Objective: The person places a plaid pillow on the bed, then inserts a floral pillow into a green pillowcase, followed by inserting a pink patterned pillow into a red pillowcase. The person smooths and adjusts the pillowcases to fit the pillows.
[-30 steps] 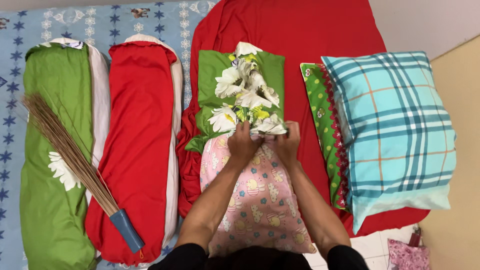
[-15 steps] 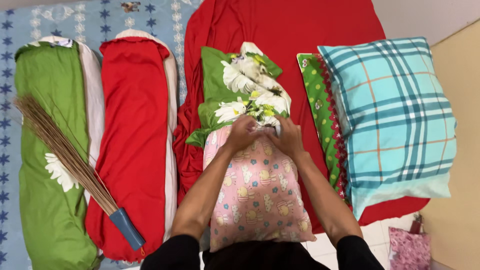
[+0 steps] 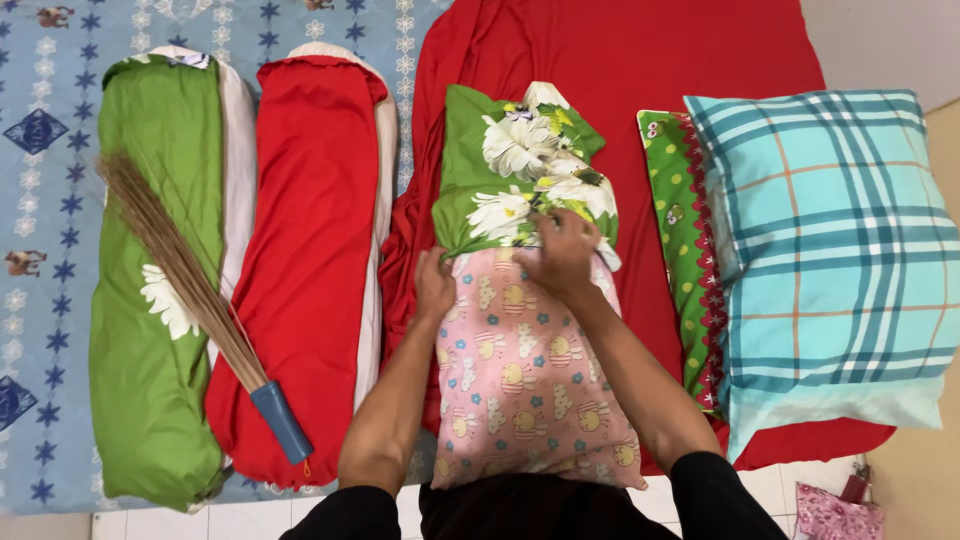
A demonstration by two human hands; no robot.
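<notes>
the pink pillow lies lengthwise down the middle of the red sheet, its long axis running straight away from the person: near end at the person's body, far end tucked under the mouth of a green flowered pillowcase. the pillowcase continues the same line beyond the pillow, so cover and pillow sit end to end, overlapping only at the pillow's far edge.

the left hand rests at the pillow's far left corner, fingers curled down on the pink fabric just below the green hem; whether it pinches the cloth or only presses it, i cannot tell. the right hand lies at the far end of the pillow, nearer its right side, right on the seam where green meets pink, fingers bent and closed over the pillowcase edge. this right hand is the one farther along the pillow and closer to the cover's opening.

to the pillow's right, apart from it, lies a green dotted pillow with a blue plaid pillow overlapping it. to the pillow's left lie a red bolster and, beyond that, a green bolster, both parallel to the pillow. a straw broom lies slantwise across the two bolsters.
</notes>
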